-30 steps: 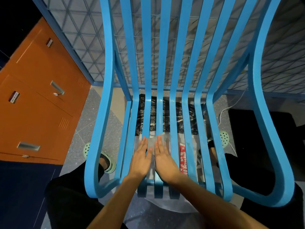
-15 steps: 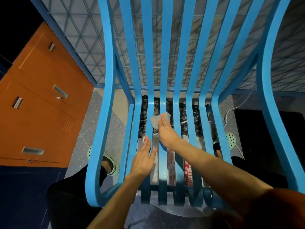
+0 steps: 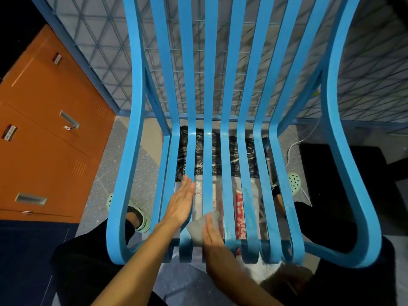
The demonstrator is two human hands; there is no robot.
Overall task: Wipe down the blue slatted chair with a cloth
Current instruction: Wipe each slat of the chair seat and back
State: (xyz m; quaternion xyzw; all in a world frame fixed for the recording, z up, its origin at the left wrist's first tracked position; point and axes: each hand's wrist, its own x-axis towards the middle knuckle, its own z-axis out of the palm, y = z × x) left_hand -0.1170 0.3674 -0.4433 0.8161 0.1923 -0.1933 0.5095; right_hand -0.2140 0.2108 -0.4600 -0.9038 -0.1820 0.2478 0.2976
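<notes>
You are standing right over the blue slatted chair (image 3: 210, 85), which is filling the middle of the frame, its back slats running to the top edge and its seat slats curling over at the front rail near the bottom. Your left hand (image 3: 180, 205) is lying flat on a seat slat left of centre, its fingers (image 3: 187, 186) straight and held together, pointing toward the chair back and gripping nothing. Your right hand (image 3: 213, 236) is pressing the grey cloth (image 3: 197, 228) down on the neighbouring slats, just beside the left wrist and close to the front rail. Its fingers (image 3: 209, 221) are lying straight on top of the cloth rather than curling round it, and the cloth is showing mostly to the left of them.

Through the seat gaps a black plastic sheet (image 3: 234, 157) and a red-and-white printed bag (image 3: 239, 202) are showing on the floor. A pale green shoe (image 3: 141, 219) is sitting lower left of the seat and another (image 3: 294, 181) at centre right. An orange cabinet (image 3: 44, 140) is taking up the left of the frame, and a wire mesh panel (image 3: 99, 40) is standing behind the chair.
</notes>
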